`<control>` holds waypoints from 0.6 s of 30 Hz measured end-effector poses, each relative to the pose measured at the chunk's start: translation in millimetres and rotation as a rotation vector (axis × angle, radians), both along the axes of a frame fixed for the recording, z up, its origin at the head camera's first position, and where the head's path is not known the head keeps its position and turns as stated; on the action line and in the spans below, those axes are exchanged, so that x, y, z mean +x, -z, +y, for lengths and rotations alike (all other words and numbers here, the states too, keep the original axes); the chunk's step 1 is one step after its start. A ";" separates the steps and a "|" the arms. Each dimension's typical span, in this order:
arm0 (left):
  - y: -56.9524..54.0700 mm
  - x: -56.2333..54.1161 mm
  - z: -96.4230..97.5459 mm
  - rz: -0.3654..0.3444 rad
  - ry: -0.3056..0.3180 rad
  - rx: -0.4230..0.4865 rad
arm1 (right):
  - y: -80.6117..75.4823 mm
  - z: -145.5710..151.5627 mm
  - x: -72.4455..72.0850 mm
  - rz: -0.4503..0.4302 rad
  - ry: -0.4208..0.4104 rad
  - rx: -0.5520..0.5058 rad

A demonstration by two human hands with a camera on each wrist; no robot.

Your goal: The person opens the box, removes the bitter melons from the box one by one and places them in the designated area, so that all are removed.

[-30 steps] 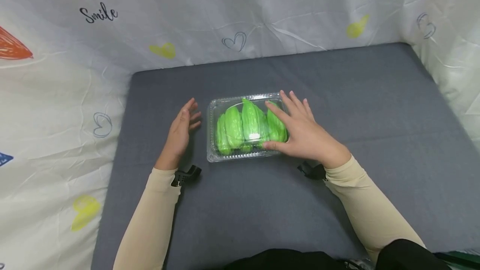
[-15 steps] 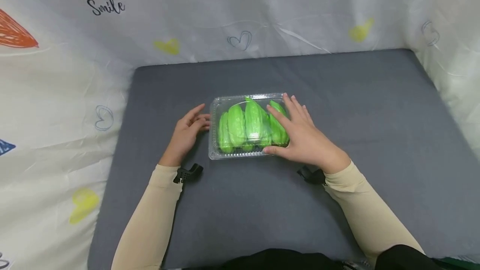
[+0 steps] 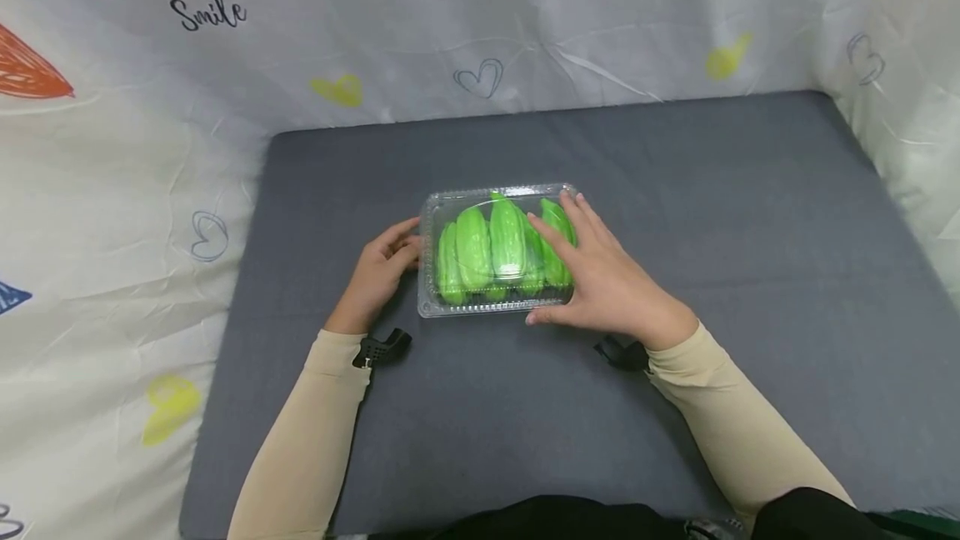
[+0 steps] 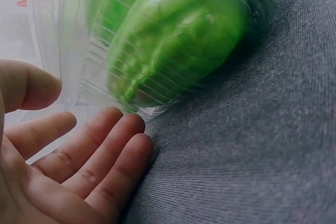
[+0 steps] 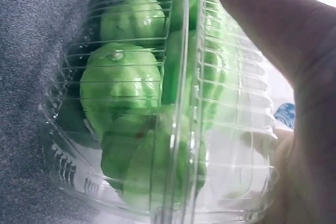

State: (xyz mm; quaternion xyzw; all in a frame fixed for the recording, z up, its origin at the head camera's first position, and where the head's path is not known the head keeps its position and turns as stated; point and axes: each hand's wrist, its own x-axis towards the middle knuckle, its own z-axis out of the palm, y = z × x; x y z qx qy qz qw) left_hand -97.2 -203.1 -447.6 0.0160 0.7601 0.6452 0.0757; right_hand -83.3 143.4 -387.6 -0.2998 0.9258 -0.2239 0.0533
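Observation:
A clear plastic clamshell box (image 3: 472, 309) rests on the dark grey cloth, lid down. Inside it lie several bright green, ridged vegetables (image 3: 507, 240) shaped like chayotes. My left hand (image 3: 378, 269) is at the box's left side, its fingertips right at the wall. In the left wrist view those fingers (image 4: 123, 156) are loosely extended by the box's lower edge, with the thumb apart. My right hand (image 3: 607, 282) spreads over the right end of the box, thumb near the front edge and fingers toward the back corner. Its thumb (image 5: 273, 19) passes above the lid seam in the right wrist view.
The grey cloth-covered table (image 3: 712, 190) extends around the box on all sides. A white curtain (image 3: 405, 23) with hearts and lettering hangs behind and along the sides. Black straps (image 3: 382, 347) sit on both wrists, below beige sleeves.
My left hand has moved right and closer, from a gap beside the box to its left wall. The right hand stays over the right end, its thumb shifted slightly toward me.

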 end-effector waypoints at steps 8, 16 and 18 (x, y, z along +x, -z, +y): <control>0.2 1.7 -0.1 -0.006 0.007 0.019 | 2.6 -2.1 -1.2 0.020 -0.002 0.006; -1.2 2.1 1.2 -0.014 0.010 -0.001 | 4.7 -2.0 -3.9 0.038 0.004 -0.011; -0.7 1.8 1.4 -0.016 0.014 0.004 | 5.8 -1.7 -4.5 0.047 0.002 -0.018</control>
